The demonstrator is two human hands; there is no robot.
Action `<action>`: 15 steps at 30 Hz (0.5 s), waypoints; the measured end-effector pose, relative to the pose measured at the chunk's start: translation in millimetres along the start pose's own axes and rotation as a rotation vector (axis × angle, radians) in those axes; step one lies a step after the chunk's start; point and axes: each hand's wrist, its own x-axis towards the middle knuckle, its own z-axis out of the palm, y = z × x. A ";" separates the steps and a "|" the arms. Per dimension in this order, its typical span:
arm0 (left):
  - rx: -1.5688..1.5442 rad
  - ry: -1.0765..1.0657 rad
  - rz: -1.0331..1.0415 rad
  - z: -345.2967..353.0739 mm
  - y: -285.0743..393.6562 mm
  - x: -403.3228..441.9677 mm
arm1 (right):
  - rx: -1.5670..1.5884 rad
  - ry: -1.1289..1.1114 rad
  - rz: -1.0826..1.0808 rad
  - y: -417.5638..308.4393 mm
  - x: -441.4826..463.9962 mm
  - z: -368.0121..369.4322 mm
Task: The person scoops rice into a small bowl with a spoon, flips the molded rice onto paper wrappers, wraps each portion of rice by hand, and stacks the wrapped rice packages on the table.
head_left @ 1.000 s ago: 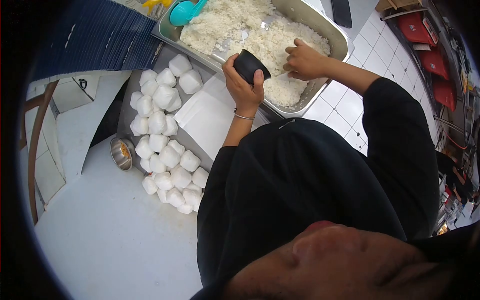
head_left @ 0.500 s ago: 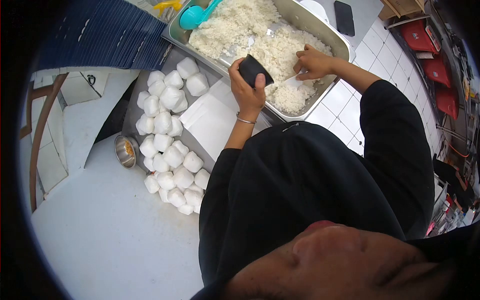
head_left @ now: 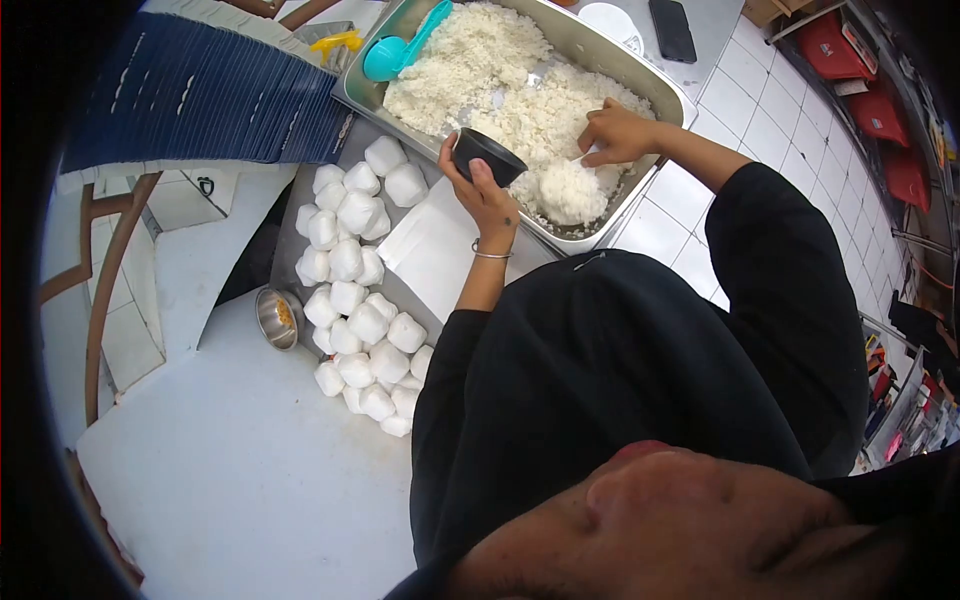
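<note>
My left hand [head_left: 492,208] is wrapped round a small black bowl [head_left: 488,156], tilted over the near edge of a large metal tray [head_left: 604,60]. Cooked white rice [head_left: 465,60] fills much of that tray. In my right hand [head_left: 622,136] is the handle of a white rice paddle [head_left: 578,157], mostly hidden by fingers and rice. A rounded heap of rice [head_left: 572,193] sits at the paddle, just right of the bowl. The bowl's inside is largely out of sight. White paper sheets [head_left: 432,245] lie below my left wrist.
Several white wrapped bundles [head_left: 366,322] are piled left of the paper. Beside them stands a small metal bowl [head_left: 278,318] with orange-yellow food. A turquoise scoop [head_left: 384,60] rests at the tray's far left corner. A phone [head_left: 672,30] lies beyond the tray; a dark blue stack [head_left: 205,95] stands at left.
The rice at the paddle has gathered into a rounded heap closer to the bowl. My left hand has tipped the bowl more upright. The whole view has shifted slightly.
</note>
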 end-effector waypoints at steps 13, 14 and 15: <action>-0.073 -0.243 -0.929 32.9 27.5 -18.8 | -0.443 0.757 0.456 -118.3 -29.0 -5.1; -0.083 -0.225 -0.948 37.9 24.2 -17.8 | -0.429 0.807 0.441 -129.0 -28.6 -0.7; -0.064 -0.145 -0.919 44.1 25.4 -17.4 | -0.427 0.836 0.428 -133.7 -28.7 5.6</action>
